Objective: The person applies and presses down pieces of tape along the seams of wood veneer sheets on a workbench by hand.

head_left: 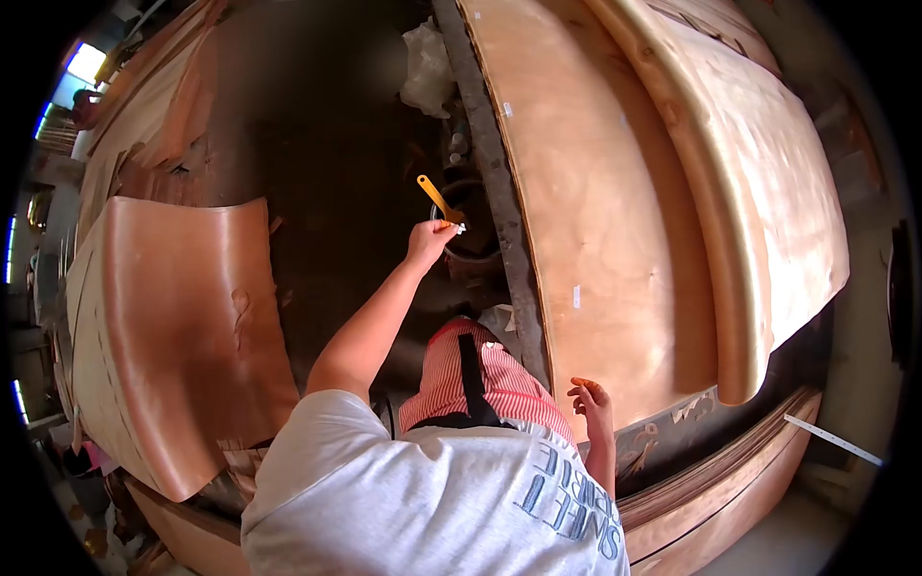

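My left hand [431, 244] reaches forward over a dark bucket [477, 256], with its fingers pinched on a small white scrap [461, 228]. A tool with a yellow handle [431, 191] leans in the bucket just beyond those fingers; its lower end is hard to make out. My right hand [593, 397] is by the near edge of a wide wood veneer sheet [595, 211], its fingers loosely bent and apart with nothing visible in them. Orange coverings show on fingertips of both hands. Small white tape pieces [576, 296] dot the sheet.
A rolled-back veneer sheet [713, 221] lies along the stack's right side. Left of me, a curved reddish veneer sheet [182, 317] rests on another pile. Crumpled clear plastic [427, 72] lies by the stack's dark edge. More stacked veneer [730, 490] is behind me at right.
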Available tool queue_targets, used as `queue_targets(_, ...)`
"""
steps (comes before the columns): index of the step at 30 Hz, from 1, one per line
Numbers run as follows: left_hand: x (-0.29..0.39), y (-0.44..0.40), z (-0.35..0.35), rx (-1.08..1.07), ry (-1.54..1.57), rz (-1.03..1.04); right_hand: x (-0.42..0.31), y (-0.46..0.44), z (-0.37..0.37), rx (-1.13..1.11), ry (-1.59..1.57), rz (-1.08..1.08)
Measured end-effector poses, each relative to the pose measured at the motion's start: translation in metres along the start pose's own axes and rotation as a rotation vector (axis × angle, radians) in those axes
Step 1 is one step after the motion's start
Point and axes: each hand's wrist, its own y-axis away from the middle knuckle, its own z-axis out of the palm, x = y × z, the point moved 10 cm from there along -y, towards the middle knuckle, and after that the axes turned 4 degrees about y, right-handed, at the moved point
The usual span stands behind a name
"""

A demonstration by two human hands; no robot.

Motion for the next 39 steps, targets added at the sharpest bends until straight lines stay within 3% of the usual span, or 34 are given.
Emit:
queue_targets(5,0.028,-0.034,-0.01,0.285,-0.497,0.255,0.001,0.0,-0.004,0.026,-0.008,0.015)
queue_targets(9,-0.011,-0.058,0.006,0.033,-0.635,-0.08,0.001,0.0,-0.01,0.056,-0.007,0.024)
queue_targets(13,-0.002,-0.065,0.016,0.023,-0.693,-0.086,0.002,0.001,-0.016,0.085,-0.02,0.038)
queue_targets(17,0.024,-0.072,0.02,0.112,-0.605,0.055,0.0,0.002,-0.014,0.094,-0.049,0.046)
queue_targets(20,0.019,-0.086,0.013,0.163,-0.725,-0.003,-0.005,0.002,-0.009,0.094,-0.042,0.047)
queue_targets(24,0.02,-0.09,0.033,-0.072,-1.095,-0.031,-0.005,-0.001,-0.01,0.091,-0.022,0.034)
queue_targets(28,-0.042,-0.116,0.037,-0.154,-1.166,-0.34,-0.005,0.0,-0.014,0.113,-0.017,0.06)
queue_targets(34,0.003,-0.101,0.044,-0.262,-1.22,-0.248,-0.001,-0.001,-0.012,0.107,-0.035,0.06)
queue_targets(39,0.032,-0.094,0.036,-0.189,-1.04,0.022,-0.001,-0.005,-0.01,0.084,-0.037,0.046)
